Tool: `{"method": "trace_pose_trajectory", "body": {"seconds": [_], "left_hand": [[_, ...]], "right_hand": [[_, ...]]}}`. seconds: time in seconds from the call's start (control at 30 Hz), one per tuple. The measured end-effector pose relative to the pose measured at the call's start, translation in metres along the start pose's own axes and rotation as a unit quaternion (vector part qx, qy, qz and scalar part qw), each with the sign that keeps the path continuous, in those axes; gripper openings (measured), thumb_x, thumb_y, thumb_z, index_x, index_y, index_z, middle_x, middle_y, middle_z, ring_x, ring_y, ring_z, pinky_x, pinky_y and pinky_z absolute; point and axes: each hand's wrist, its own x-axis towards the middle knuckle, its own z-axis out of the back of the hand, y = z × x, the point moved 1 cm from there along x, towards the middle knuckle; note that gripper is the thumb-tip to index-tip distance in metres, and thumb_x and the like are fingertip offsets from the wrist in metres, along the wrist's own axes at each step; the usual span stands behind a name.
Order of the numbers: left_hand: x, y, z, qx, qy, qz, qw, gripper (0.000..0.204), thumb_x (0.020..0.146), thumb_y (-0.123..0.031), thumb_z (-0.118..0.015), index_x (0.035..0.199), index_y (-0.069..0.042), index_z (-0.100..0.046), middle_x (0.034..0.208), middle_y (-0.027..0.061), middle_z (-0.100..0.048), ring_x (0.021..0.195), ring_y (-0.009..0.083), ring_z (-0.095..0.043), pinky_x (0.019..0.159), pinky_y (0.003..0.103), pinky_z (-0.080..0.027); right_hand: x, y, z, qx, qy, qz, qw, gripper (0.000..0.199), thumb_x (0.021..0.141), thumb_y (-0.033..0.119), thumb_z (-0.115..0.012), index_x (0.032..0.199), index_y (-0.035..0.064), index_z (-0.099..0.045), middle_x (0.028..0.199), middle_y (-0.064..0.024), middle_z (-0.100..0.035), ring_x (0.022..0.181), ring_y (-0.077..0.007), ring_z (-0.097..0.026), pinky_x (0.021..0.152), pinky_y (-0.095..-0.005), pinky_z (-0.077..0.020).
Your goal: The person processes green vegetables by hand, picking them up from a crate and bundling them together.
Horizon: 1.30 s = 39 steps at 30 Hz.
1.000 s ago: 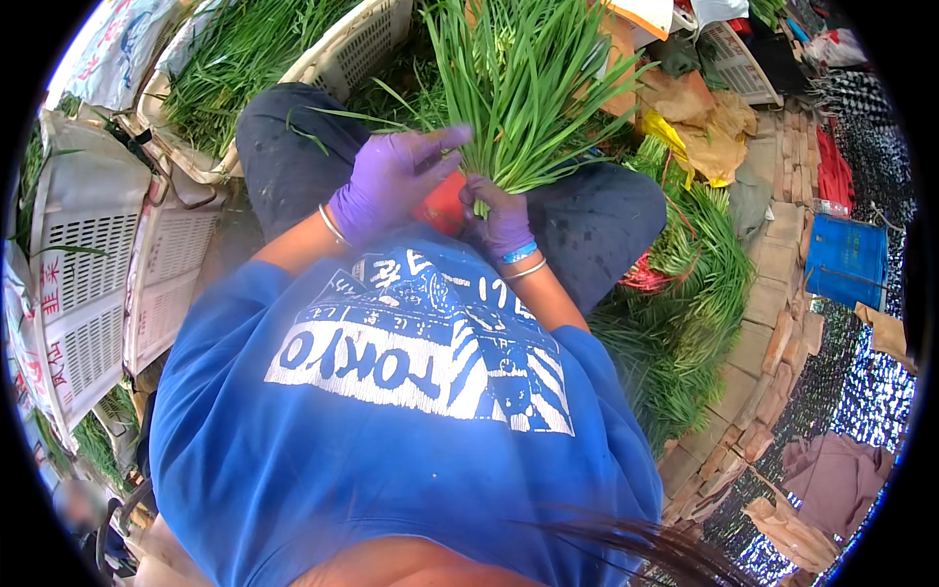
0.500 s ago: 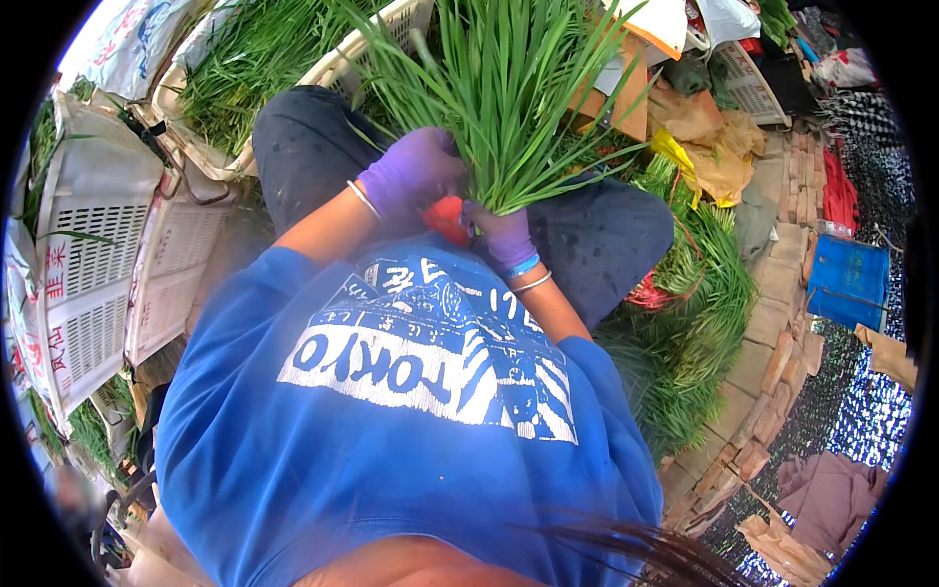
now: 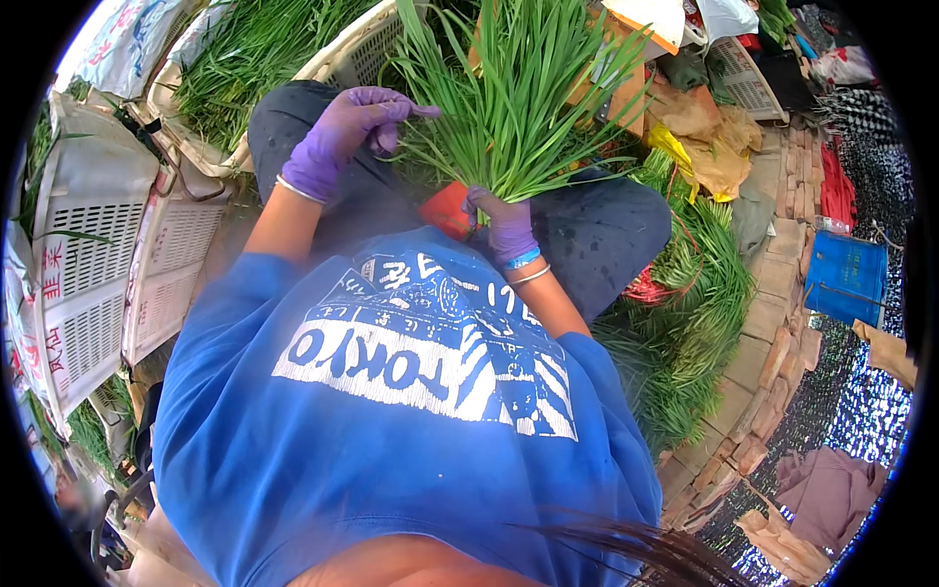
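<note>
A loose bunch of garlic chives (image 3: 523,117), long flat green leaves fanned out at the top, stands over my lap. Around its lower end is my right hand (image 3: 507,230) in a purple glove, fingers closed on the stems. My left hand (image 3: 347,137), also purple-gloved, is raised just left of the bunch. Its index finger points toward the leaves and the other fingers are bent, with nothing visible in them. A red object (image 3: 445,210) lies in my lap between the hands, partly hidden.
White plastic crates (image 3: 93,235) stand on the left, and another crate (image 3: 342,54) borders more cut leaves. To my right lies a heap of greens (image 3: 694,342) with red ties (image 3: 650,289). Beyond are a brick edge (image 3: 773,382), a blue container (image 3: 846,279) and a yellow bag (image 3: 675,161).
My left hand has moved away from the stems, up and to the left, and its index finger now extends. The right hand still holds the bunch in nearly the same place. More of the red object shows.
</note>
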Motion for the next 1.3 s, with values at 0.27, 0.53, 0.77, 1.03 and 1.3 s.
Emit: {"method": "trace_pose_trajectory", "body": {"seconds": [0.27, 0.53, 0.77, 1.03, 1.3], "left_hand": [[-0.016, -0.005, -0.059, 0.428, -0.025, -0.174, 0.887, 0.048, 0.091, -0.036, -0.066, 0.134, -0.016, -0.063, 0.075, 0.0065, -0.069, 0.064, 0.0134, -0.067, 0.056, 0.03, -0.051], [0.008, 0.041, -0.079, 0.646, -0.042, -0.189, 0.738, 0.023, 0.085, -0.033, -0.068, 0.095, -0.012, -0.071, 0.075, 0.0129, -0.067, 0.07, 0.0341, -0.067, 0.061, 0.045, -0.053], [-0.014, 0.037, -0.093, 0.595, 0.122, -0.102, 0.788, 0.021, 0.078, -0.029, -0.065, 0.082, -0.008, -0.069, 0.073, 0.0165, -0.065, 0.07, 0.0384, -0.065, 0.062, 0.048, -0.051], [-0.02, 0.027, -0.079, 0.178, 0.433, 0.028, 0.883, 0.027, 0.083, -0.025, -0.07, 0.076, 0.001, -0.07, 0.056, 0.0059, -0.061, 0.045, 0.0184, -0.057, 0.049, 0.035, -0.044], [-0.013, 0.003, -0.054, 0.637, 0.132, -0.078, 0.755, 0.036, 0.084, -0.036, -0.074, 0.105, -0.007, -0.074, 0.078, 0.0091, -0.07, 0.068, 0.0228, -0.068, 0.063, 0.034, -0.053]], "right_hand": [[0.001, -0.002, 0.001, 0.0, 0.024, -0.008, 1.0, 0.021, 0.082, -0.003, -0.064, 0.102, -0.0039, -0.061, 0.075, -0.0111, -0.064, 0.06, -0.0178, -0.062, 0.048, -0.0277, -0.0484], [-0.002, 0.0, -0.005, 0.01, 0.026, -0.013, 1.0, 0.029, 0.08, -0.005, -0.063, 0.108, 0.0001, -0.06, 0.077, -0.007, -0.064, 0.06, -0.0161, -0.063, 0.048, -0.0264, -0.0475], [0.007, -0.017, 0.005, 0.008, -0.058, -0.052, 0.997, 0.023, 0.081, -0.004, -0.069, 0.103, -0.0007, -0.066, 0.089, -0.0091, -0.07, 0.068, -0.0178, -0.066, 0.059, -0.029, -0.0524], [0.009, -0.03, 0.011, -0.034, 0.006, -0.061, 0.998, 0.022, 0.081, 0.001, -0.07, 0.103, -0.0005, -0.065, 0.079, -0.0071, -0.069, 0.063, -0.0176, -0.067, 0.047, -0.0295, -0.0511], [0.01, -0.014, 0.008, -0.025, -0.014, -0.059, 0.998, 0.017, 0.08, -0.001, -0.067, 0.097, 0.0004, -0.064, 0.08, -0.0084, -0.068, 0.059, -0.018, -0.065, 0.044, -0.0288, -0.0493]]}}
